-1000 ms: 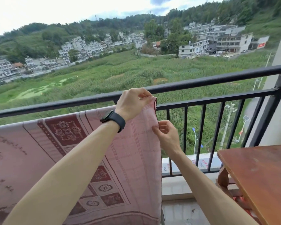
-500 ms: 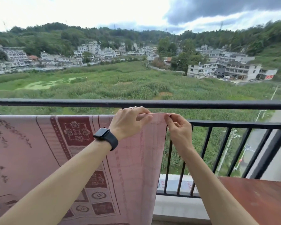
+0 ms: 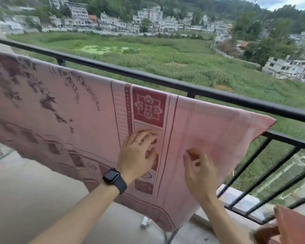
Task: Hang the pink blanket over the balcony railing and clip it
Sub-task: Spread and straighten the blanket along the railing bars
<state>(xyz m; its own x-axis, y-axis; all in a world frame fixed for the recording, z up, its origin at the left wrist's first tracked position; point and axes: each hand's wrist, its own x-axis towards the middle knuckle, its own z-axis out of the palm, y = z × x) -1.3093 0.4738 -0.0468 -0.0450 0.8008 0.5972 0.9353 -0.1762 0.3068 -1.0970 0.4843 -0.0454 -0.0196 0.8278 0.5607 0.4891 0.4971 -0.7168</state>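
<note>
pink blanket (image 3: 60, 106) over railing (image 3: 218, 95) | left hand (image 3: 136, 155) spread on it | right hand (image 3: 199, 173) loose (blurry)

Home balcony, black metal railing (image 3: 165, 81), village houses (image 3: 153, 18) beyond

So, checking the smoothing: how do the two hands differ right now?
The left hand lies with fingers spread on the pink blanket; the right hand has fingers loosely curled, contact unclear. The left wears a watch and ring; the right is bare. Both hold nothing.
</note>
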